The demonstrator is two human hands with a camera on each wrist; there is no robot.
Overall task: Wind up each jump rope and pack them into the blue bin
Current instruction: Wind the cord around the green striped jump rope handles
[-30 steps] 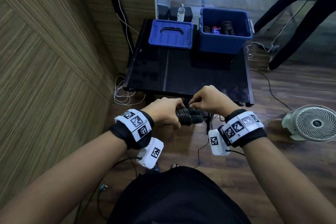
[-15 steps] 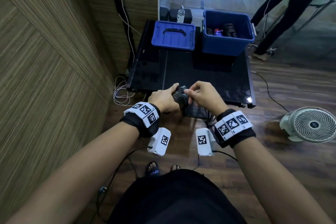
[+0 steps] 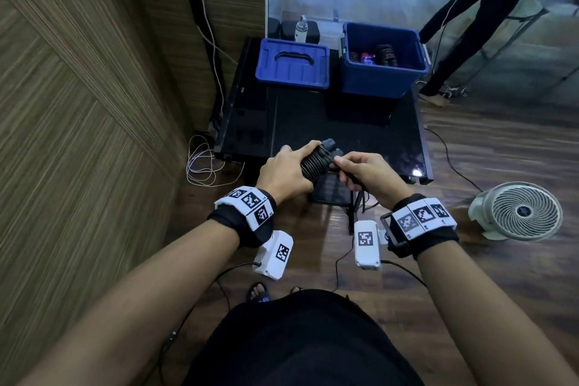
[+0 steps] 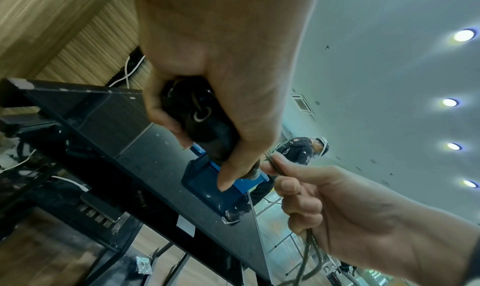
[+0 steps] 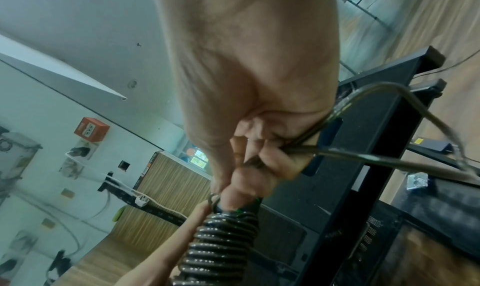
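left hand (image 3: 286, 172): my fingers wrapped round the wound jump rope (image 3: 316, 160), bundle tilted, held over the near desk (image 3: 344, 131) edge
right hand (image 3: 365, 171): thumb and forefinger pinch the loose cord (image 5: 389, 161) right at the coil; slack trails out under my palm
blue bin (image 3: 383, 78): far right on desk, wound ropes inside
lid (image 3: 293, 67): beside bin, left
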